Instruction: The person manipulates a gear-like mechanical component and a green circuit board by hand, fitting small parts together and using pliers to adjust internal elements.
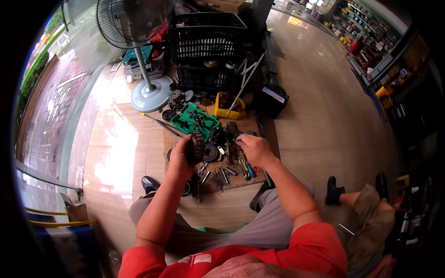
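Observation:
My left hand (178, 154) is wrapped round a dark, round part with a ribbed, toothed rim (199, 146), held above the cardboard mat (218, 184). My right hand (256, 150) is closed, thumb and fingertips pinched together beside a dark metal part (232, 130); whatever they grip is hidden or too small to name. Between the hands lies a black ring-shaped part (211, 153). Screwdrivers or pliers with yellow handles (244, 168) and a blue handle (251, 170) rest just below my right hand. A wrench (203, 167) and several short metal pieces (224, 176) lie nearer me.
A green tool case (192, 118) lies open beyond the hands, beside a yellow bin (223, 110). Black crates (207, 48), a standing fan (150, 90) and a black battery-like box (271, 100) stand farther back. Another person's legs (359, 199) are at right.

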A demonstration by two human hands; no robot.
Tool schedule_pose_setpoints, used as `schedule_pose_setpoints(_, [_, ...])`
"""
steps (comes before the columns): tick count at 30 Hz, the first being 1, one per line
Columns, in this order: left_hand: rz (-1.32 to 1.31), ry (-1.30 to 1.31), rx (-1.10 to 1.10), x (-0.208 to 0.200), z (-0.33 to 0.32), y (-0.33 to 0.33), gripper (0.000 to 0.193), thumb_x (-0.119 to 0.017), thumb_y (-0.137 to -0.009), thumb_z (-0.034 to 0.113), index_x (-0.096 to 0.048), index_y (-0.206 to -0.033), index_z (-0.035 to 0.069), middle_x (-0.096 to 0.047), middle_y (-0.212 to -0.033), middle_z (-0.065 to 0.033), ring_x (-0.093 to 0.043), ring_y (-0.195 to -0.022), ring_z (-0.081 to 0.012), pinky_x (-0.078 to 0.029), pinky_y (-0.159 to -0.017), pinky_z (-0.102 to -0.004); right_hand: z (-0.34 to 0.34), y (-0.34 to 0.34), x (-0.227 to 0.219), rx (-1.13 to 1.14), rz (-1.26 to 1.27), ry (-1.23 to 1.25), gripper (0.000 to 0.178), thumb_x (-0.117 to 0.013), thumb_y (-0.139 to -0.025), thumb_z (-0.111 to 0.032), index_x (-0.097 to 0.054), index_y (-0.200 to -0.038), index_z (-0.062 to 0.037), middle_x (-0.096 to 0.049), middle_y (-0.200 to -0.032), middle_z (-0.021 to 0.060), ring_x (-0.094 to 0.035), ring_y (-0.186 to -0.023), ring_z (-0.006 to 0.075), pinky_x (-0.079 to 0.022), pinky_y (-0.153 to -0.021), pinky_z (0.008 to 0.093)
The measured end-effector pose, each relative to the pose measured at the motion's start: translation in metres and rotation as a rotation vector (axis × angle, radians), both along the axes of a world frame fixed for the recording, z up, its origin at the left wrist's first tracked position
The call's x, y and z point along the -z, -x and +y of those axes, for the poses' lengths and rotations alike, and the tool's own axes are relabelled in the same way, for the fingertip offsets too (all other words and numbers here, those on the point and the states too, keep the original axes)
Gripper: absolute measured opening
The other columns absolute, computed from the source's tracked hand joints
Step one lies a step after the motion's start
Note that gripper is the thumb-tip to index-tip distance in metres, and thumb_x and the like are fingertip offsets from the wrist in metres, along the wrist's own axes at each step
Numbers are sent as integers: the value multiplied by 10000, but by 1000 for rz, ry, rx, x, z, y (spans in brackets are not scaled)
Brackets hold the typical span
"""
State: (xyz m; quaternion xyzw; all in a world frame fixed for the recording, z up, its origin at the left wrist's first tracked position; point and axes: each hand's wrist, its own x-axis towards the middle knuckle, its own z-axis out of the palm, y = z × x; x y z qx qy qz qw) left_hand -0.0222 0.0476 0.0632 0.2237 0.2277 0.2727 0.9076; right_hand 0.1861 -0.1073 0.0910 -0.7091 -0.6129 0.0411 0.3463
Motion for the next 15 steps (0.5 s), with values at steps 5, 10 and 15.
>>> schedule_pose_setpoints(5, [9, 10, -21, -12, 0, 2, 191, -553, -937, 283, -611, -953, 101, -666, -879, -21, -634, -777, -159, -507, -700, -321, 4, 0, -8, -40, 27, -6, 101, -643, -871, -96, -624, -945, -30, -645, -840, 185, -633, -787, 382, -508, -660, 398])
schedule_pose_setpoints(10, [-46, 19, -19, -6, 6, 2, 189, -551, -938, 284, -612, -962, 108, -668, -880, -14, -635, -778, -156, -508, -702, -321, 1, -9, -2, -36, 63, 11, 93, -634, -885, -122, -618, -921, -38, -644, -819, 180, -628, -769, 382, -495, -645, 413])
schedule_pose_setpoints(15, [73, 15, -61, -28, -4, -2, 181, -549, -930, 293, -591, -861, 131, -619, -772, 15, -579, -663, -131, -458, -594, -278, -2, -15, 0, 24, 43, -6, 108, -628, -897, -155, -613, -915, -49, -641, -797, 184, -624, -754, 391, -490, -629, 432])
